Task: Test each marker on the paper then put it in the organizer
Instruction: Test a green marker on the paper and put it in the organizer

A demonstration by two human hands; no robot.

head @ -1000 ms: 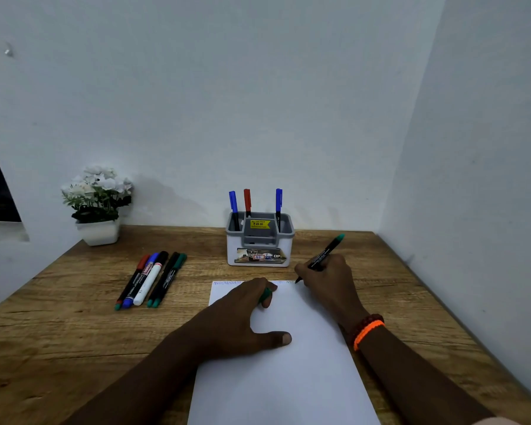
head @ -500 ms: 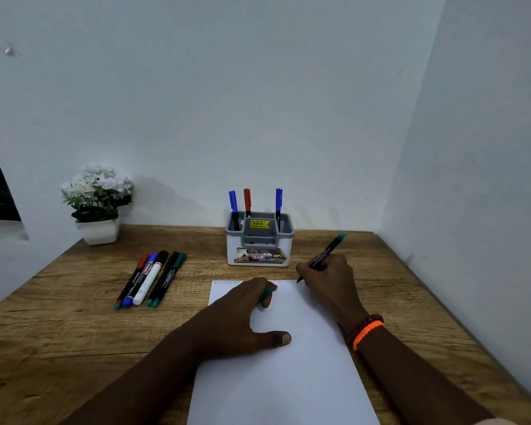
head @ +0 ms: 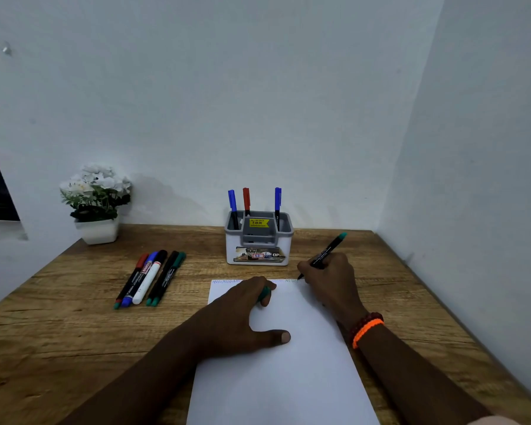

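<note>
My right hand [head: 331, 280] grips an uncapped green marker [head: 327, 251], its tip touching the top right corner of the white paper [head: 282, 372], where a fine zigzag line runs along the top edge. My left hand [head: 242, 314] lies flat on the paper and holds the marker's green cap [head: 264, 293] under its fingers. The grey and white organizer [head: 259, 240] stands behind the paper with two blue markers and a red one upright in it. Several markers [head: 149, 279] lie side by side on the desk to the left.
A white pot of white flowers [head: 96, 204] stands at the back left of the wooden desk [head: 59, 326]. White walls close the desk at the back and on the right. A dark window edge shows at far left.
The marker tip in my right hand has crept slightly right along the paper's top edge, lengthening the zigzag. My left hand has stayed put.
</note>
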